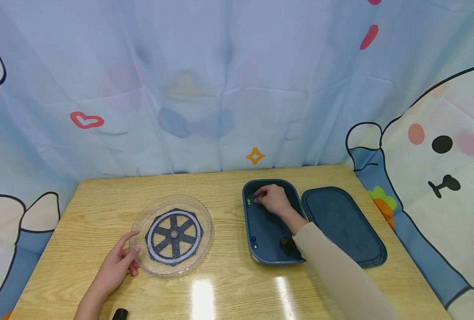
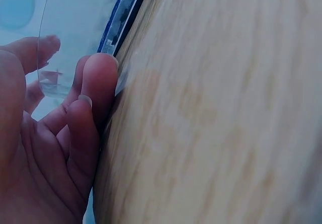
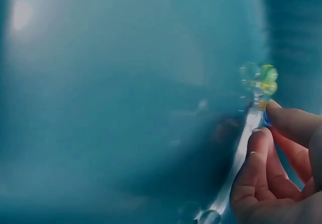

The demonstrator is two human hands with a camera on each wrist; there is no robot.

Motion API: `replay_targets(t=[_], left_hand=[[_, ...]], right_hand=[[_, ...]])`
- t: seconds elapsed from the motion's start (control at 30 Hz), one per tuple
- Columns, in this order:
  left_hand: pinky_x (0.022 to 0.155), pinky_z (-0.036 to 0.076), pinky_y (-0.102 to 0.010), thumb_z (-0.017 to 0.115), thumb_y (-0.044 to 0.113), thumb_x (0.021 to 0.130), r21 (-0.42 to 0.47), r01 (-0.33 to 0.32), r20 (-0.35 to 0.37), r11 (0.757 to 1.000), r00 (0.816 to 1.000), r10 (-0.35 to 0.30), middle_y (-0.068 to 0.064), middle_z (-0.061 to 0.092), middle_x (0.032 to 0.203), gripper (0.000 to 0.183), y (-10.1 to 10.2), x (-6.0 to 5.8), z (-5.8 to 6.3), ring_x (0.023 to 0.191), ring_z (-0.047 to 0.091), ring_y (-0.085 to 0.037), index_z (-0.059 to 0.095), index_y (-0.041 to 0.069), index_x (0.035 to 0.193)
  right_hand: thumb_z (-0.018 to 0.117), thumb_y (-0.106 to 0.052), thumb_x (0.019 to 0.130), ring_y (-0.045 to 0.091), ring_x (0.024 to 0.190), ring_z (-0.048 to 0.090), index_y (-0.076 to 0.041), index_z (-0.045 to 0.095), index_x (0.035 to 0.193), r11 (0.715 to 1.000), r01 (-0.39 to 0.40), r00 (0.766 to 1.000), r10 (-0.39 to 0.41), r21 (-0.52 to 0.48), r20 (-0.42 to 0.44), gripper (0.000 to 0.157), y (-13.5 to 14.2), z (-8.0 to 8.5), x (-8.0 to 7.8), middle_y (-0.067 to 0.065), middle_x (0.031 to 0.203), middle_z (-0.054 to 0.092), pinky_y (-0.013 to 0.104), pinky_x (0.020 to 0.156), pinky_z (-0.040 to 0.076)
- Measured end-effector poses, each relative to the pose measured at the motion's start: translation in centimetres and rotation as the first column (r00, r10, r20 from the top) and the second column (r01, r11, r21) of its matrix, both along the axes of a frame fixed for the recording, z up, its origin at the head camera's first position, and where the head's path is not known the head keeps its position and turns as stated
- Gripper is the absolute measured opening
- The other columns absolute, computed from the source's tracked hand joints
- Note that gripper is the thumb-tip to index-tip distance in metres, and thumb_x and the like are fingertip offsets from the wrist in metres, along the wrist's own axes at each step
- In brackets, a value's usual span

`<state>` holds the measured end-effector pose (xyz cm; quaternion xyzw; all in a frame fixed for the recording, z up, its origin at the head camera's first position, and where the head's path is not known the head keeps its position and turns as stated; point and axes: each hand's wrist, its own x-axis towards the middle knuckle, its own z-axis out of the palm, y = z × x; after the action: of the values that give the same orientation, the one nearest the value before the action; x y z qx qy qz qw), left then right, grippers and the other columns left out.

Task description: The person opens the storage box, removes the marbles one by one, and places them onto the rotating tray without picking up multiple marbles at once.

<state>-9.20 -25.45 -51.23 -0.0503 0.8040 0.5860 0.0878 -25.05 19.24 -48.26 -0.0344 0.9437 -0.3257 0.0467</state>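
Note:
A clear round turntable (image 1: pixel 202 209) with a dark spoked base lies on the left of the table. My left hand (image 1: pixel 118 262) holds its near-left rim, some fingers curled; in the left wrist view the clear wall stands by the fingertips (image 2: pixel 99 75). My right hand (image 1: pixel 275 200) reaches into the dark blue bin (image 1: pixel 267 231) at its far-left corner. Between thumb and finger it pinches a small blue marble (image 3: pixel 267 119), mostly hidden. Green and yellow marbles (image 3: pixel 268 80) sit just beyond the fingertips. More marbles (image 1: pixel 254 240) lie near the bin's near-left side.
A dark blue lid (image 1: pixel 343 226) lies flat on the table to the right of the bin. Inside the bin, a dark round object (image 1: pixel 287 243) is partly covered by the sleeve. A small black object (image 1: pixel 120 314) shows at the front edge. A printed curtain (image 1: pixel 197 89) hangs behind the table.

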Motion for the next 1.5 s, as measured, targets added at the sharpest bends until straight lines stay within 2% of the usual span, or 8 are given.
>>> replay_targets(t=[0.37, 0.67, 0.83, 0.93, 1.03, 1.2, 1.4, 1.5], left_hand=[[0.054, 0.053, -0.033, 0.054, 0.018, 0.105, -0.007, -0.002, -0.001, 1.000, 1.000, 0.002, -0.014, 0.057, 0.072, 0.049, 0.1, -0.1, 0.2, 0.054, 0.059, -0.022, 0.036, 0.015, 0.150], [0.054, 0.053, -0.032, 0.056, 0.022, 0.104, -0.033, 0.000, -0.025, 0.999, 1.000, 0.000, -0.012, 0.058, 0.070, 0.050, 0.3, 0.1, 0.2, 0.054, 0.058, -0.021, 0.037, 0.014, 0.149], [0.055, 0.051, -0.032, 0.063, 0.022, 0.100, -0.087, 0.009, -0.025, 0.996, 1.000, -0.011, -0.011, 0.060, 0.069, 0.056, 0.4, 0.1, 0.4, 0.055, 0.059, -0.022, 0.037, 0.014, 0.149], [0.055, 0.051, -0.031, 0.067, 0.022, 0.097, -0.115, 0.018, -0.027, 0.993, 0.999, -0.022, -0.010, 0.060, 0.068, 0.062, 0.4, 0.1, 0.5, 0.055, 0.060, -0.022, 0.036, 0.014, 0.150], [0.056, 0.051, -0.031, 0.068, 0.017, 0.096, -0.115, 0.021, -0.041, 0.993, 0.999, -0.026, -0.010, 0.060, 0.068, 0.062, 0.4, 0.1, 0.5, 0.054, 0.060, -0.023, 0.036, 0.014, 0.149], [0.056, 0.051, -0.031, 0.067, 0.011, 0.096, -0.084, 0.022, -0.066, 0.996, 0.997, -0.027, -0.011, 0.060, 0.068, 0.061, 0.5, 0.2, 0.4, 0.053, 0.059, -0.023, 0.036, 0.011, 0.149], [0.054, 0.051, -0.031, 0.067, 0.008, 0.096, -0.041, 0.010, -0.076, 0.999, 0.997, -0.013, -0.012, 0.060, 0.068, 0.062, 0.8, 0.3, 0.4, 0.052, 0.059, -0.021, 0.036, 0.010, 0.150], [0.053, 0.051, -0.031, 0.067, 0.006, 0.095, -0.001, 0.013, -0.084, 1.000, 0.996, -0.013, -0.012, 0.059, 0.067, 0.062, 0.9, 0.3, 0.2, 0.052, 0.057, -0.020, 0.036, 0.010, 0.149]], right_hand=[[0.071, -0.018, 0.094, 0.027, 0.094, 0.066, -0.007, 0.073, 0.111, 0.990, -0.006, 1.000, 0.003, -0.138, -0.022, 0.021, 0.5, 2.5, 0.3, 0.010, 0.103, 0.071, 0.042, 0.080, 0.054], [0.070, -0.020, 0.095, 0.028, 0.104, 0.063, -0.007, 0.071, 0.117, 0.939, 0.000, 0.999, -0.015, -0.344, -0.041, 0.026, -0.3, 5.7, 1.8, 0.011, 0.113, 0.068, 0.044, 0.086, 0.052], [0.071, -0.018, 0.094, 0.026, 0.101, 0.064, -0.006, 0.071, 0.117, 0.905, -0.039, 0.998, 0.016, -0.424, -0.058, 0.025, -2.6, 7.0, 3.3, 0.009, 0.110, 0.069, 0.048, 0.085, 0.053], [0.071, -0.018, 0.094, 0.022, 0.097, 0.064, -0.009, 0.073, 0.114, 0.894, -0.059, 0.997, 0.032, -0.444, -0.067, 0.022, -4.5, 7.4, 4.3, 0.005, 0.106, 0.070, 0.044, 0.083, 0.053], [0.072, -0.018, 0.094, 0.019, 0.094, 0.064, -0.011, 0.074, 0.111, 0.890, -0.088, 0.995, 0.054, -0.447, -0.087, 0.019, -6.5, 7.4, 5.1, 0.001, 0.102, 0.071, 0.038, 0.077, 0.054], [0.074, -0.015, 0.092, 0.017, 0.090, 0.064, -0.012, 0.075, 0.107, 0.864, -0.121, 0.992, 0.094, -0.489, -0.079, 0.016, -9.8, 6.9, 6.4, -0.002, 0.097, 0.070, 0.034, 0.073, 0.054], [0.073, -0.012, 0.092, 0.016, 0.087, 0.063, -0.005, 0.074, 0.109, 0.827, -0.183, 0.982, 0.180, -0.531, -0.057, 0.019, -13.1, 5.1, 7.8, 0.003, 0.095, 0.070, 0.030, 0.072, 0.053], [0.073, -0.012, 0.092, 0.014, 0.084, 0.063, -0.003, 0.074, 0.110, 0.822, -0.197, 0.978, 0.205, -0.534, -0.045, 0.020, -14.0, 4.0, 8.3, 0.002, 0.093, 0.069, 0.029, 0.071, 0.053]])
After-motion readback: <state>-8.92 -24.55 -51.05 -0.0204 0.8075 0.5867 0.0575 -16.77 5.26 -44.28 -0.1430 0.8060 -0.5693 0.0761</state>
